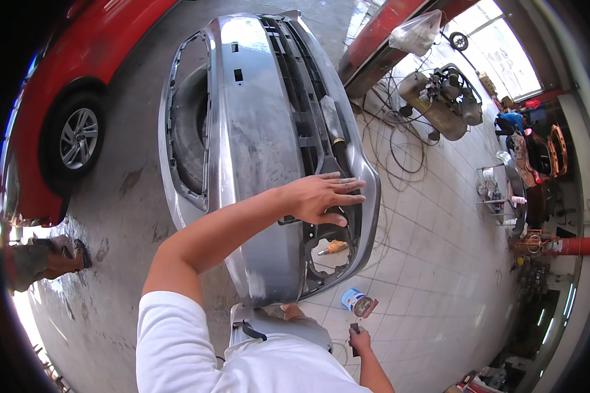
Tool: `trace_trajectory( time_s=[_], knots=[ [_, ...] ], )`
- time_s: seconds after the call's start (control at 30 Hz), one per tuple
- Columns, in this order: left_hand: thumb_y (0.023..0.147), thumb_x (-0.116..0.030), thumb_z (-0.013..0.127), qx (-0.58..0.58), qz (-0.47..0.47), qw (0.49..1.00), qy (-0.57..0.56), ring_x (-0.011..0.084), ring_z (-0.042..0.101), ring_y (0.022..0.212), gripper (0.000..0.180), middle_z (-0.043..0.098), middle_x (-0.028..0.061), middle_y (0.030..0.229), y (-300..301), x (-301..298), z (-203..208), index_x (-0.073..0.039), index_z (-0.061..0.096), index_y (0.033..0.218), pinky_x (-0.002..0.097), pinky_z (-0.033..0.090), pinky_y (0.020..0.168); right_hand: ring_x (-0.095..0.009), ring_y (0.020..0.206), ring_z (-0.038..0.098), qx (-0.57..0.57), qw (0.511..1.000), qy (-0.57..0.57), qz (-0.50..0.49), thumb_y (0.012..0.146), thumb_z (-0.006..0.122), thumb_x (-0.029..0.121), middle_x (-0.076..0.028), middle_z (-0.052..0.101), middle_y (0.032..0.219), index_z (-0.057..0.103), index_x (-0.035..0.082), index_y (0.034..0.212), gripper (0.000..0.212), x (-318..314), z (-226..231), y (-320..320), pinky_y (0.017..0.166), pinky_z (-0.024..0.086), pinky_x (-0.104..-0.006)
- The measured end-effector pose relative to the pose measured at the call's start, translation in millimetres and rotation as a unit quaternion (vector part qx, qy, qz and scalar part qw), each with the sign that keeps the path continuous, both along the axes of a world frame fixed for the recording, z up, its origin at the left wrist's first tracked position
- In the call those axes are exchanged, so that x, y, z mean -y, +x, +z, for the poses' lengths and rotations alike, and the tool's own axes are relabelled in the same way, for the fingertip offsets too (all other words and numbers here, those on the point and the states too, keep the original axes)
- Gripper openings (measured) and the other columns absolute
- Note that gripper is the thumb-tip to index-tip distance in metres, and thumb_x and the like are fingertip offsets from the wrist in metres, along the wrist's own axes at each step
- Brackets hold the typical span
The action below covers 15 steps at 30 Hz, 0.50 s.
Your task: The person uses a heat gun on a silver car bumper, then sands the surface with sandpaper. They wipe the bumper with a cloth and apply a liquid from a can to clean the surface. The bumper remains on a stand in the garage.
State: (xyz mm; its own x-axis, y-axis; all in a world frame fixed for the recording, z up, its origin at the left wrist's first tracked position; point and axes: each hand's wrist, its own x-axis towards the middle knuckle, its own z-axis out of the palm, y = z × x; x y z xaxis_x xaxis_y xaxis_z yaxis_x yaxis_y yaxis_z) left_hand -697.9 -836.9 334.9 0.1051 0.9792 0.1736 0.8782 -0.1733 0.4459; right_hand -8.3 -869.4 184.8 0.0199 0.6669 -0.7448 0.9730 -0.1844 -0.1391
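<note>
A grey car bumper [252, 144] with patchy, dull sanded-looking areas stands in front of me. My left hand [321, 200] reaches across to its right side, palm down and fingers stretched out. It lies on or just over the bumper; I cannot tell whether it touches. Low at my right side, my right hand [359, 340] is closed round a small dark flat block [354, 331], perhaps a sanding block. Near that hand a blue tin [353, 299] stands on the tiles, with a reddish-brown flat piece [370, 308] at its rim. An orange-handled tool [334, 247] shows through the bumper's round opening.
A tire [191, 131] shows through the bumper's left opening. At the left are a red car [39, 105] and a person's legs [52, 259]. An air compressor [439, 101], looped hoses [393, 154] and a wire rack [498, 190] stand at the right, beyond a red post [380, 49].
</note>
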Motion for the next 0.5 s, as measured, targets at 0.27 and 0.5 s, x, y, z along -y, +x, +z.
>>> trace_trajectory(
  time_s=[0.27,0.5],
  knots=[
    [0.105,-0.066,0.031,0.088,0.745,0.661,0.004,0.0436,0.029,0.153,0.083,0.032,0.0286,0.163,-216,83,9,-0.001,0.035,0.157,0.0681,0.023,0.118,-0.016,0.054,0.063,-0.085,0.994,0.014,-0.062,0.099,0.068,0.018,-0.006,0.063,0.073,0.064,0.001,0.101,0.018,1,18,-18,0.05,0.054,-0.0336],
    [0.1,-0.073,0.035,-0.146,0.245,0.955,-0.078,0.0316,0.007,0.16,0.097,0.018,0.0171,0.171,49,63,-43,-0.002,0.02,0.163,0.0537,-0.002,0.128,-0.017,0.055,0.064,-0.004,1.0,-0.012,-0.028,0.098,0.068,0.019,-0.009,0.065,0.073,0.066,-0.001,0.102,0.021,0,-2,19,0.05,0.054,-0.0347]
  ],
)
